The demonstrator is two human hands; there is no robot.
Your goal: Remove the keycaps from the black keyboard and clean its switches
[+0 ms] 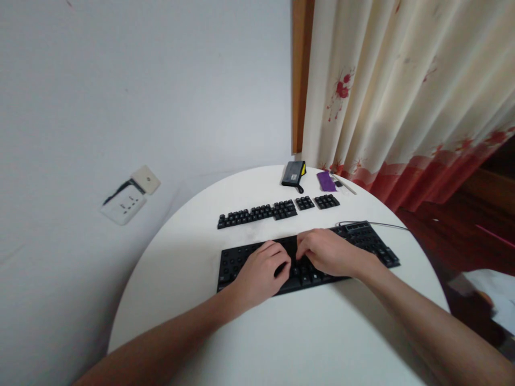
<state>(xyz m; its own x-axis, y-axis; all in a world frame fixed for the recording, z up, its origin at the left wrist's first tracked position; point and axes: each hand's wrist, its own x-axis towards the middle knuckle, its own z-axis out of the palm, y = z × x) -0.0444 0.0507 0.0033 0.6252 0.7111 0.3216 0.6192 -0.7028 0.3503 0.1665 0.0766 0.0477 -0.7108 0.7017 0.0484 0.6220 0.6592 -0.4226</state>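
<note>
A black keyboard (308, 274) lies on the white round table, its left part bare of keycaps and showing rows of round key posts. My left hand (263, 271) rests over its left-middle part, fingers curled with thumb and forefinger close together. From the right, my right hand (328, 251) reaches to the keyboard's middle, its fingers bent down in a pinch at the keys. Whatever either hand's fingertips hold is too small or hidden to make out. Behind the keyboard, loose black keycaps (257, 213) stand in ordered rows, with smaller groups of keycaps (326, 201) to their right.
Toward the back of the table (173, 257) are a dark pouch (293, 172) with a strap, a purple cloth (326, 181) and a thin white stick (345, 185). A cable (382, 224) runs off to the right. A wall and curtain (362, 107) border the table.
</note>
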